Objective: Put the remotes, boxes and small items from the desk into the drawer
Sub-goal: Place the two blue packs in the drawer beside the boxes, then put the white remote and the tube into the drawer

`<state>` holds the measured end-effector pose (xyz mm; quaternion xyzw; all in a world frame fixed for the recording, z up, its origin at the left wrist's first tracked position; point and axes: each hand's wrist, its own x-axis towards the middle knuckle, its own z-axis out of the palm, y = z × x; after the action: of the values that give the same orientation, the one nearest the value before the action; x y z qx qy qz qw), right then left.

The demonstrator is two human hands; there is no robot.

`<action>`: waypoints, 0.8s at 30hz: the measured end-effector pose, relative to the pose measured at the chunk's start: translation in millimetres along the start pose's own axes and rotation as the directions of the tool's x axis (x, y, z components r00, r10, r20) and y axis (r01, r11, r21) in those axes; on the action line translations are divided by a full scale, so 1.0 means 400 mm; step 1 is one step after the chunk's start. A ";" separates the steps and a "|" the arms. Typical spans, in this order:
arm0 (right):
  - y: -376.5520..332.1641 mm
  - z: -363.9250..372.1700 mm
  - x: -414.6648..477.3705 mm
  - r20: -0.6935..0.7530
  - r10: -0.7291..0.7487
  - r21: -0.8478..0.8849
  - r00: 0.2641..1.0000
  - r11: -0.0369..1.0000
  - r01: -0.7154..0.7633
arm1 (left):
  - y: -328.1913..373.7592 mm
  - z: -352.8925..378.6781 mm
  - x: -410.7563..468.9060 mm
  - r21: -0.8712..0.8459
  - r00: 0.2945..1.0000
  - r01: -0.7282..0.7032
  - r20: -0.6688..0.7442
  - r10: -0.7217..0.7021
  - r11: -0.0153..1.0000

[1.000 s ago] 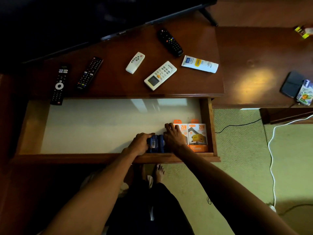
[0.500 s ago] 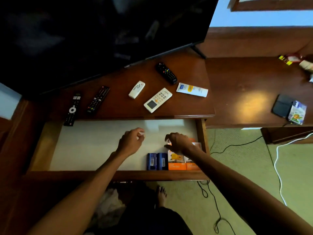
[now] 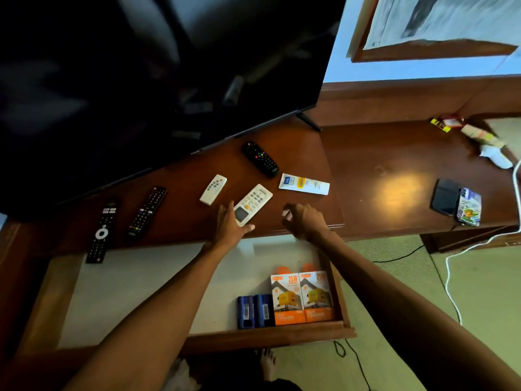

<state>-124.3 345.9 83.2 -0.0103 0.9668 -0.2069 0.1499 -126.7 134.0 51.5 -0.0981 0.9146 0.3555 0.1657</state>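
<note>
**Ana:** Two bare arms reach forward over an open wooden drawer (image 3: 270, 335). What lies in it?

**Ben:** Nearest the drawer's front wall, in its right corner, two orange charger boxes (image 3: 303, 297) stand side by side, touching. Just left of them sit two small blue boxes (image 3: 255, 311), also touching. The drawer's pale floor to their left is bare.

**Ana:** And the hands?

**Ben:** Both are beyond the drawer, over the desk (image 3: 310, 153) edge. The left hand (image 3: 229, 224) is spread flat, fingers released, its thumb side against the near end of a white remote with a screen (image 3: 252, 204). It grips nothing. The right hand (image 3: 303, 220) hovers just right of that remote, fingers loosely curled, holding nothing.

**Ana:** What else is on the desk?

**Ben:** Farther than the drawer, from left: a long black remote with a white ring (image 3: 102, 231), its near end overhanging the drawer; a second black remote (image 3: 147, 211); a small white remote (image 3: 213, 189); a white tube (image 3: 304, 184) beyond the right hand; and, farthest, a black remote with coloured buttons (image 3: 260, 158) near the dark television (image 3: 141, 80)
</note>
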 end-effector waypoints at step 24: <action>0.146 0.020 0.008 -0.355 0.344 0.487 0.869 0.862 -0.143 | 0.026 -0.129 -0.007 -0.786 0.990 0.022 -0.068 -0.121 0.618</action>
<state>-122.6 395.7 51.7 0.1955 0.8952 -0.3982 -0.0433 -139.4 106.7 94.7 -0.2171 0.6716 0.7051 0.0679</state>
